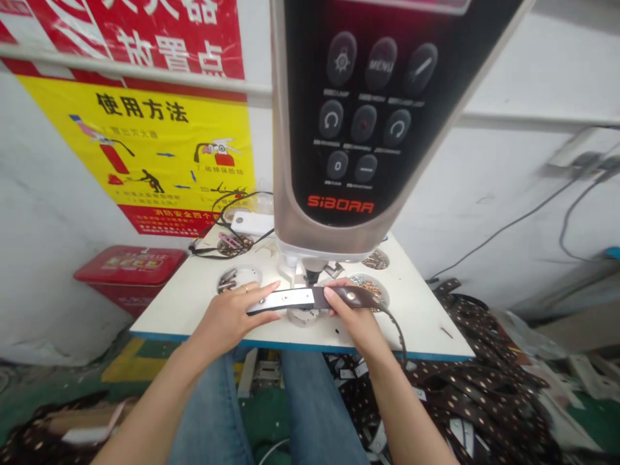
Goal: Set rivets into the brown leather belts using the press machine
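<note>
Just in front of the SIBORA machine (349, 129), the left hand (231, 316) and right hand (356, 323) close on either end of a dark leather strap (351, 297), keeping it taut and level above the worktop (416, 323).

You have bright, soft light here, and it falls evenly. The flat white painted wall (484, 213) looks pale and glowing. A dull gray shine lies on the shiny black button panel (358, 110), and a small shine sits on the dark brown leather strap (349, 297). A dark shadow sits under the flat white table top (416, 323). The thin pale metal rail (121, 72) at upper left looks bent, because the picture curves near its edges. Tiny writing looks fuzzy.
</note>
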A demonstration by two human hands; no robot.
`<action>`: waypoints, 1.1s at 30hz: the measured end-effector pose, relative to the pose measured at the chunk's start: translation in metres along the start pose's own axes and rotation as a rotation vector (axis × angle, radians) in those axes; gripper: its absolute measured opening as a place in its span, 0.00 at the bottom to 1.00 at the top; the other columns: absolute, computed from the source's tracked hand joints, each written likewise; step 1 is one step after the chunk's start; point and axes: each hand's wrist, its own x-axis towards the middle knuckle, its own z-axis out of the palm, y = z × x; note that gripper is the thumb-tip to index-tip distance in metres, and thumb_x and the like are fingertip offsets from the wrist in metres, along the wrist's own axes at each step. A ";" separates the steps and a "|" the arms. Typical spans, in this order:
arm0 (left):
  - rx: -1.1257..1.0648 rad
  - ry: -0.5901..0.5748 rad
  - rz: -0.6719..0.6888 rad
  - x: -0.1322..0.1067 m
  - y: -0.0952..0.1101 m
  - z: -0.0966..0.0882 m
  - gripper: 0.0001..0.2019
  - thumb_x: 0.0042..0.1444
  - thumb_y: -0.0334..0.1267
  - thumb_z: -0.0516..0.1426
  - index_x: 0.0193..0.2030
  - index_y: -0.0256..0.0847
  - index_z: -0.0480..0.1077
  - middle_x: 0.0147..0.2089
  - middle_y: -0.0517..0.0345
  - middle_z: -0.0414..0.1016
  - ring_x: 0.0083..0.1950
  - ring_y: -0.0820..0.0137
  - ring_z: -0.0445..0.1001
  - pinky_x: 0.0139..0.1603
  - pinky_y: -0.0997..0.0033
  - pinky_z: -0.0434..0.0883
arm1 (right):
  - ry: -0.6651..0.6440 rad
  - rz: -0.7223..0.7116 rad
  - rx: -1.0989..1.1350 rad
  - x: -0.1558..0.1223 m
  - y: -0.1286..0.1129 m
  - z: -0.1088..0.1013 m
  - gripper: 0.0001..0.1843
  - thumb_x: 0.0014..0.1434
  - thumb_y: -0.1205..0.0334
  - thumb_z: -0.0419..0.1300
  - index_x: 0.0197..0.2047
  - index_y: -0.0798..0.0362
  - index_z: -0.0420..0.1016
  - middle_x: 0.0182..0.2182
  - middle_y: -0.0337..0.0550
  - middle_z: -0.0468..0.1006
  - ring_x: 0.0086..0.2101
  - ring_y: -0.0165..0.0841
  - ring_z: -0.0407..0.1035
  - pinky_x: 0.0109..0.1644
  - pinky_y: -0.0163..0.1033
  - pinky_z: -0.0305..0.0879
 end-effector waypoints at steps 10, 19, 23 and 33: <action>0.070 0.121 0.211 -0.002 -0.014 0.014 0.29 0.62 0.60 0.47 0.61 0.44 0.67 0.41 0.54 0.77 0.39 0.68 0.75 0.39 0.75 0.68 | -0.004 0.016 -0.015 0.000 0.000 0.000 0.16 0.56 0.47 0.61 0.38 0.51 0.70 0.19 0.32 0.67 0.23 0.32 0.65 0.33 0.39 0.62; -0.074 0.050 0.069 0.009 0.007 -0.001 0.31 0.55 0.59 0.57 0.60 0.44 0.68 0.55 0.49 0.75 0.55 0.57 0.72 0.56 0.62 0.67 | 0.138 -0.130 0.074 -0.004 -0.008 -0.015 0.10 0.59 0.52 0.61 0.37 0.50 0.73 0.21 0.32 0.64 0.24 0.30 0.60 0.31 0.37 0.56; -0.137 -0.041 0.043 0.014 0.008 0.004 0.24 0.55 0.50 0.62 0.58 0.46 0.71 0.51 0.52 0.77 0.50 0.59 0.74 0.52 0.65 0.67 | 0.145 -0.063 -0.071 -0.007 0.003 -0.034 0.13 0.58 0.49 0.61 0.37 0.51 0.73 0.22 0.33 0.66 0.25 0.32 0.62 0.34 0.39 0.59; -0.176 -0.021 0.055 0.011 -0.012 0.017 0.24 0.57 0.50 0.60 0.59 0.47 0.69 0.41 0.54 0.75 0.42 0.64 0.72 0.44 0.71 0.67 | 0.080 -0.076 -0.256 -0.007 0.006 -0.035 0.13 0.61 0.49 0.57 0.39 0.49 0.72 0.22 0.34 0.68 0.26 0.34 0.67 0.39 0.42 0.62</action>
